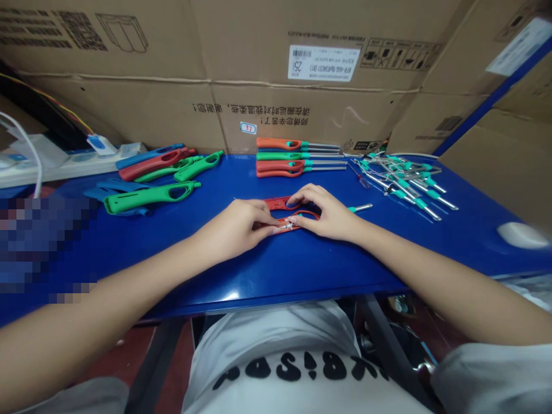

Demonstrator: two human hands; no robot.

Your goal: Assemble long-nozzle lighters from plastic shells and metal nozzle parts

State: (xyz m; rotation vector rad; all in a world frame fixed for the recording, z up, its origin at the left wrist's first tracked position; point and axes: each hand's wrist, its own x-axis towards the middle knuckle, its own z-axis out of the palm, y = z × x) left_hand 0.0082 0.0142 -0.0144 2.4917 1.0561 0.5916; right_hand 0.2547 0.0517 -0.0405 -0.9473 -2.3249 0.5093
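A red plastic lighter handle shell (281, 203) lies flat on the blue table (302, 264) in the middle. My left hand (237, 227) pinches its near edge, fingers closed on a small metal part by the shell. My right hand (326, 214) presses down on the shell's loop end, fingers curled over it. A teal-collared metal tube (360, 208) sticks out to the right from under my right hand.
Green, red and blue empty handle shells (164, 172) lie at the left. Three assembled lighters (293, 156) lie at the back centre. Several teal-tipped metal tubes (405, 178) are heaped at the right. Cardboard boxes (276, 75) wall the back. A power strip (64, 161) sits far left.
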